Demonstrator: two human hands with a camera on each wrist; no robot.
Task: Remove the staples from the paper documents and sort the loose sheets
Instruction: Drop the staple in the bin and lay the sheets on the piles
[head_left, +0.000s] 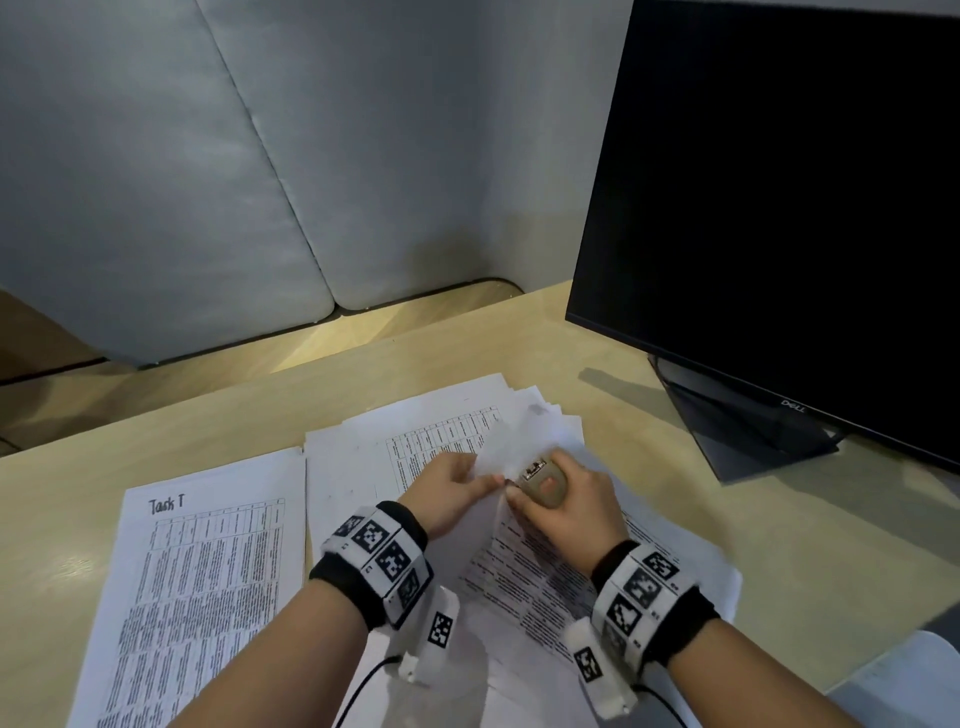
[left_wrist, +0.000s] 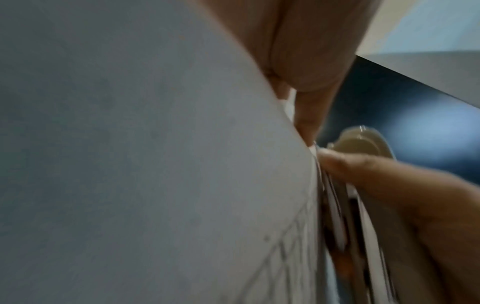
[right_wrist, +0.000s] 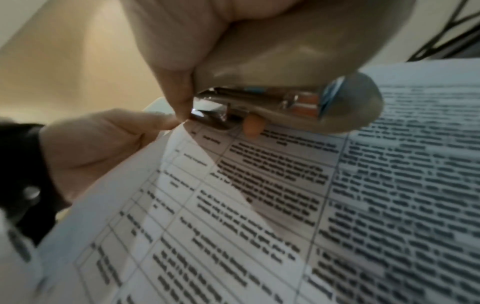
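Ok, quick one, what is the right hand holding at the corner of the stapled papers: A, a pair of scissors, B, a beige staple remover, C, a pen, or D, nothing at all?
B: the right hand grips a beige staple remover, its metal tip at the corner of the lifted document, while the left hand pinches that corner.

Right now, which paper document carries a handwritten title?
The document lying alone left of both hands, headed "Task T" in pen; the other documents show only print.
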